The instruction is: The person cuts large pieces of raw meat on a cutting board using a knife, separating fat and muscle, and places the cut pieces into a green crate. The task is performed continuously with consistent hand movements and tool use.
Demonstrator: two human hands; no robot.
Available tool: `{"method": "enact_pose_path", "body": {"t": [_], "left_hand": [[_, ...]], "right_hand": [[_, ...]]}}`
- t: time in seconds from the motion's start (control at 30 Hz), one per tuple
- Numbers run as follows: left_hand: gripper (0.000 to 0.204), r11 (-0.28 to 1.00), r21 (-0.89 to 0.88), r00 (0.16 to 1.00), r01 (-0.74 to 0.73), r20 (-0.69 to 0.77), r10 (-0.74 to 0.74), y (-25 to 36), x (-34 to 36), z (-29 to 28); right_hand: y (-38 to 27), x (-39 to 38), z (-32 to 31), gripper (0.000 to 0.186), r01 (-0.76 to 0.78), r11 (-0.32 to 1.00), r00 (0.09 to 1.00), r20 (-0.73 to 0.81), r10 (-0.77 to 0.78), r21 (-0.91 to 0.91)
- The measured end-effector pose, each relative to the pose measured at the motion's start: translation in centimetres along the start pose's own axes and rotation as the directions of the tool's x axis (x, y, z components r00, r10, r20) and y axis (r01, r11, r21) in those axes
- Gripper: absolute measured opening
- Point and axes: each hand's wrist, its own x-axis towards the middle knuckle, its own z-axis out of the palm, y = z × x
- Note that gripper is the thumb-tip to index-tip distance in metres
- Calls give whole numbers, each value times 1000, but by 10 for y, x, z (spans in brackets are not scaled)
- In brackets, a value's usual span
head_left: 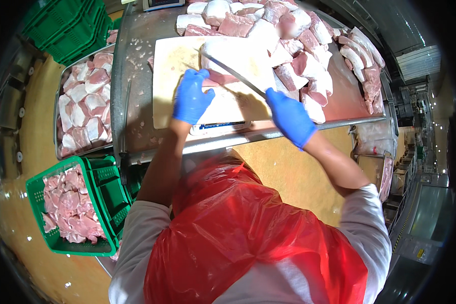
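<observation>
One pale meat slab (228,49), seemingly undivided, lies on the white board (168,109), long axis roughly left–right. Blocks (79,114) fill the left tray (83,153); the far pile (289,78) apparently remains. The right hand (291,117) closes round the knife (238,76), tip far-left; the left hand (191,99), fingers partly open, appears to touch the slab's near-left edge.

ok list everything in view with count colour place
Meat slab: 1, pale, on board
Knife: 1, grey, over slab
Cutting board: 1, cream, on table
Table: 1, grey, upper middle
Meat chunks: many, pink and white, table and tray
Tray: 1, grey, left of table
Crate: 1, green, lower left
Trimmings: many, pink, in crate
Stacked crates: several, green, upper left
Floor: 1, yellow, below
Apron: 1, red, on torso
Left grip: 1, blue, at slab
Right grip: 1, blue, holding knife
</observation>
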Motion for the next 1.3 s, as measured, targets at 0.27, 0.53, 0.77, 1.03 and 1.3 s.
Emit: {"method": "enact_pose_path", "body": {"t": [0.27,0.53,0.77,1.03,1.3], "left_hand": [[8,996,83,998,24,60,-29,-13,-7,7],[11,937,152,949,315,-53,-310,-3,-51,-85],[28,311,558,607,769,-485,-630,-64,-230,-358],[34,905,424,993,-25,114,-26,-41,-52,-193],[83,849,456,835,268,330,-441,57,81,47]], "right_hand": [[-61,79,55,21,40,980,988,-155,-10,193],[34,-37,8,22,45,983,980,200,-9,-180],[59,-102,46,21,-143,958,933,-288,214,249],[15,-27,64,24,-84,663,782,-363,507,744],[-4,-12,43,21,-66,646,750,-389,535,760]]}}
